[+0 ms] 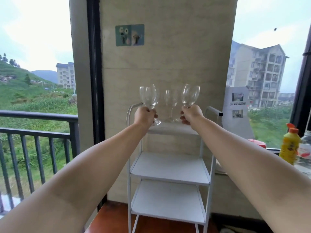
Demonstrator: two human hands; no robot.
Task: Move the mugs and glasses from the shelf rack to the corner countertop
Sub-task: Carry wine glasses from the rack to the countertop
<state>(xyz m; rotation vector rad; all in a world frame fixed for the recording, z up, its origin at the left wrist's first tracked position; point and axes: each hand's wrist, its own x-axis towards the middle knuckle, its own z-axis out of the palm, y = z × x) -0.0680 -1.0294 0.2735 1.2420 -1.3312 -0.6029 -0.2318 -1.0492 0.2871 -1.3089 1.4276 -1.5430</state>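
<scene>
A white shelf rack [170, 169] stands against the wall pillar. My left hand [145, 116] grips the stem of a clear wine glass [148, 96] above the top shelf; a second glass seems to overlap it behind. A second wine glass [191, 95] is held by its stem in my right hand [191, 114], tilted slightly right. Between the two hands a third, narrower glass [171, 105] stands upright on the top shelf. The two lower shelves hold nothing.
At the right lies a countertop [303, 167] with a yellow bottle [290, 145], a red lid [257, 142] and a white card stand [237, 111]. A black balcony railing [38, 132] is at the left. The floor is wood.
</scene>
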